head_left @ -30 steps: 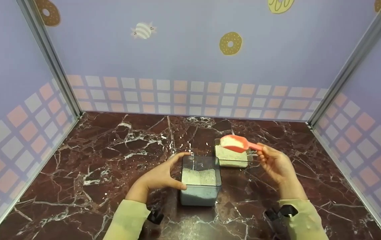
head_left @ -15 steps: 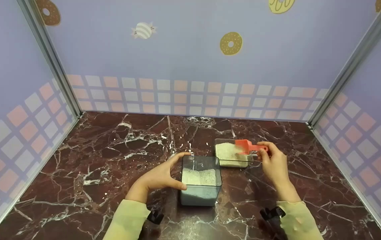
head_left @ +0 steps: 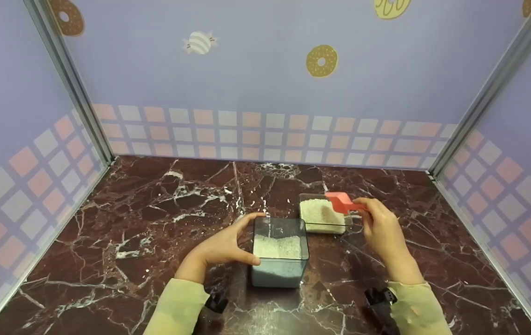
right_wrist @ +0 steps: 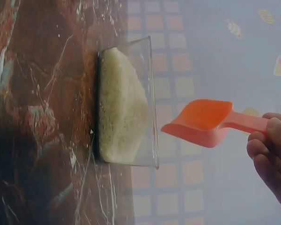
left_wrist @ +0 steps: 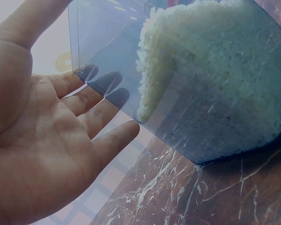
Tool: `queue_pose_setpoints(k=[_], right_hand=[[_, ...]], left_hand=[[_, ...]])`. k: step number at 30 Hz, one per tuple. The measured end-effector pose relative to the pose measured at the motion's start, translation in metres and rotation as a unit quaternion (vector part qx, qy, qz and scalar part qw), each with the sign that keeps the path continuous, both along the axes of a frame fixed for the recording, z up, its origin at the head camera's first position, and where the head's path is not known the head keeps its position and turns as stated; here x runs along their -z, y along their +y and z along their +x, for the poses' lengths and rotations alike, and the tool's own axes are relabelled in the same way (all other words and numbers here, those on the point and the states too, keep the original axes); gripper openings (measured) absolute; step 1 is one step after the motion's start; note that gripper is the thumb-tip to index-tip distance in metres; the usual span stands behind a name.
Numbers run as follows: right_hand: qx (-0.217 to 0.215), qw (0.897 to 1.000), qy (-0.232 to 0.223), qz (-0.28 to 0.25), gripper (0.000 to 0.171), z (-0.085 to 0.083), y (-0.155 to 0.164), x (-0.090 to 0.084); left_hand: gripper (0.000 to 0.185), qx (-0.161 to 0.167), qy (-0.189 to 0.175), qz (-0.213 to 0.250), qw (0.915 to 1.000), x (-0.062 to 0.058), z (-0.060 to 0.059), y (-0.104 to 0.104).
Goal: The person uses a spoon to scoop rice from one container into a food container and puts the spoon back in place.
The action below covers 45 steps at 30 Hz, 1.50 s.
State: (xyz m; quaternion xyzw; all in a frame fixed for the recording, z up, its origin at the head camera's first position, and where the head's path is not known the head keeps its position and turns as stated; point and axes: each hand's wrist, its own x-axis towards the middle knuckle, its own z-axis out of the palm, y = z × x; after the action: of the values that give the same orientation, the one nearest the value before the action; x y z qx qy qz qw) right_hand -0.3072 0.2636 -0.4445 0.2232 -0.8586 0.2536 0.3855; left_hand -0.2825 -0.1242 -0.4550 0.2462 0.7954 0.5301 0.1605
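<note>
A tinted see-through box, partly filled with white rice, stands on the marbled tabletop. My left hand holds it from the left, thumb at the near corner and fingers against the far side. In the left wrist view, the fingertips show through the wall. Behind and to the right is a smaller clear container with rice heaped in it. Over that container, my right hand grips a red-orange scoop by its handle. The visible inside of the scoop looks empty in the right wrist view.
Scattered white grains or specks dot the dark marbled tabletop behind the boxes. Purple walls with tile and doughnut prints enclose the back and both sides. A dark device is strapped at each wrist.
The right hand has turned the scoop over above the smaller container, and the rice it carried has left it. Since then the scoop has lifted slightly. The left hand and tinted box stay put.
</note>
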Motion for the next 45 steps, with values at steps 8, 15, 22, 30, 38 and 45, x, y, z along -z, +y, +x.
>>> queue_pose_setpoints(k=[8,15,22,30,38,45], right_hand=[[0.001,0.959,-0.153,-0.239,0.019,-0.001,0.000,-0.002],[-0.055,0.810,-0.327,-0.484,0.033,-0.003,0.008,-0.010],[-0.210,0.655,-0.414,-0.596,0.023,0.002,0.014,-0.021],[-0.349,0.623,-0.444,-0.541,0.027,0.025,0.002,-0.040],[-0.291,0.722,-0.449,-0.439,0.023,0.048,-0.027,-0.053],[-0.203,0.853,-0.410,-0.251,0.024,0.065,-0.057,-0.059]], left_hand=[[0.106,0.003,-0.003,0.007,1.0000,0.001,0.000,0.000],[0.105,0.001,-0.012,0.006,0.9999,0.001,0.001,-0.001],[0.106,-0.005,-0.004,-0.003,1.0000,0.000,0.001,-0.001],[0.107,-0.012,-0.007,-0.009,0.9999,-0.001,0.001,-0.001],[0.106,-0.009,-0.008,0.001,0.9999,-0.001,0.001,-0.001],[0.107,-0.003,-0.006,0.000,1.0000,-0.002,0.001,0.001]])
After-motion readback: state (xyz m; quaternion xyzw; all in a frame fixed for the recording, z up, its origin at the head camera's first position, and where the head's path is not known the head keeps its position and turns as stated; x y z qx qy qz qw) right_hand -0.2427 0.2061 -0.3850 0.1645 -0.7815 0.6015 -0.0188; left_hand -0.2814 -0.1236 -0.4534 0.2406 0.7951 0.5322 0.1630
